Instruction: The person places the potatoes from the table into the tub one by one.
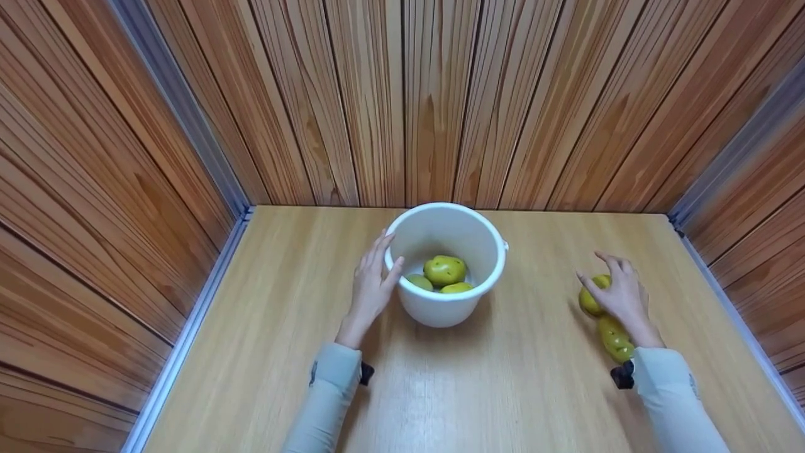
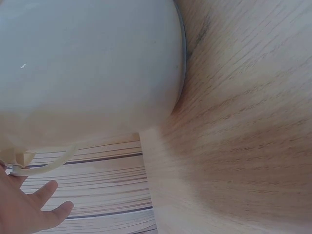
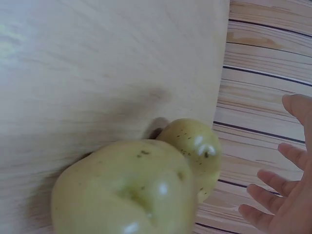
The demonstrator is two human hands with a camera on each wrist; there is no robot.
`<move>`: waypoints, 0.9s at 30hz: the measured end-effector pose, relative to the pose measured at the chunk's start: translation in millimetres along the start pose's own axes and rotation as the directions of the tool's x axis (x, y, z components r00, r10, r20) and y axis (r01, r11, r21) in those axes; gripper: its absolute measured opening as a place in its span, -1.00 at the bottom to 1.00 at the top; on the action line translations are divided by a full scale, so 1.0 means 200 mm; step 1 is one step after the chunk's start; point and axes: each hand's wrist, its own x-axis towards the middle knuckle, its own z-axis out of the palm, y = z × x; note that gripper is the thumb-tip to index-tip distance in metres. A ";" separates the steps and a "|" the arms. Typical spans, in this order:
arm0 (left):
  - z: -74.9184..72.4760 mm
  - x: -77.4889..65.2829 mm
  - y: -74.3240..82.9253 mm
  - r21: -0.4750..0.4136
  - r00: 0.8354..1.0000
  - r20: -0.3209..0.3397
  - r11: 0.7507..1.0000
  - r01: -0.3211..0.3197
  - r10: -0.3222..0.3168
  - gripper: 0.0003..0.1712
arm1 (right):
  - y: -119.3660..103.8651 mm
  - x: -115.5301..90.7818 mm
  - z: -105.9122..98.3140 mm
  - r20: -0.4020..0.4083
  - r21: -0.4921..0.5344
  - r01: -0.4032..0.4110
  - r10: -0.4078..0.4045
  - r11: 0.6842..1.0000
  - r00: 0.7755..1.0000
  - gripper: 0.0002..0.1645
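Note:
A white bucket [image 1: 440, 308] stands upright near the back middle of the table, several yellow-green potatoes [image 1: 444, 270] inside it. At its left rim is my left hand [image 1: 371, 283], fingers spread and extended along the side. The left wrist view shows the bucket's outer wall [image 2: 92, 63] and its handle [image 2: 48, 165] close to the fingers. My right hand [image 1: 622, 292] hovers over the far potato [image 1: 591, 302] on the table's right side, thumb and fingers apart and gripping nothing. A second, lumpy potato [image 1: 614, 340] lies just nearer, under the wrist.
The wooden tabletop [image 1: 283, 352] is bounded by a plank-patterned back wall [image 1: 427, 113] and side walls. Metal rails [image 1: 182, 343] run along the left and right table edges.

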 end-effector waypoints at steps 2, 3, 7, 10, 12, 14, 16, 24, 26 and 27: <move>0.00 0.00 0.00 -0.005 1.000 -0.004 1.000 -0.008 0.008 -0.37 | 0.02 0.00 0.01 0.007 -0.007 -0.006 0.006 1.000 1.000 -0.16; 0.00 0.00 0.00 -0.003 1.000 -0.006 1.000 -0.010 0.010 -0.37 | 0.03 -0.01 0.01 0.012 -0.010 -0.009 0.009 1.000 1.000 -0.15; 0.00 0.00 0.01 -0.012 1.000 -0.013 1.000 -0.019 0.019 -0.39 | 0.05 -0.01 0.01 0.038 -0.021 -0.015 0.016 1.000 0.999 -0.10; 0.00 0.00 0.01 -0.016 1.000 -0.011 1.000 -0.010 0.010 -0.39 | 0.06 -0.02 0.01 0.069 -0.026 -0.027 0.029 0.999 0.997 -0.05; 0.00 0.00 0.00 -0.015 1.000 -0.013 1.000 -0.004 0.004 -0.39 | 0.07 -0.02 0.01 0.094 -0.030 -0.040 0.043 0.999 0.995 -0.02; 0.00 0.00 0.00 -0.010 1.000 -0.013 1.000 -0.003 0.002 -0.39 | 0.07 -0.02 0.01 0.122 -0.031 -0.058 0.062 0.998 0.991 0.01; 0.00 0.00 0.00 -0.007 1.000 -0.014 1.000 -0.005 0.005 -0.39 | 0.07 -0.02 0.02 0.150 -0.030 -0.077 0.081 0.997 0.985 0.02; 0.00 0.00 0.00 -0.006 1.000 -0.004 1.000 -0.001 0.001 -0.38 | 0.09 -0.02 0.02 0.200 -0.036 -0.104 0.109 0.994 0.974 0.08; 0.00 0.01 0.00 0.003 1.000 -0.001 1.000 0.004 -0.004 -0.37 | 0.09 -0.02 0.02 0.226 -0.037 -0.120 0.125 0.992 0.966 0.11; 0.00 0.01 0.00 0.004 1.000 -0.002 1.000 0.004 -0.004 -0.37 | 0.09 -0.02 0.02 0.241 -0.039 -0.127 0.133 0.991 0.961 0.12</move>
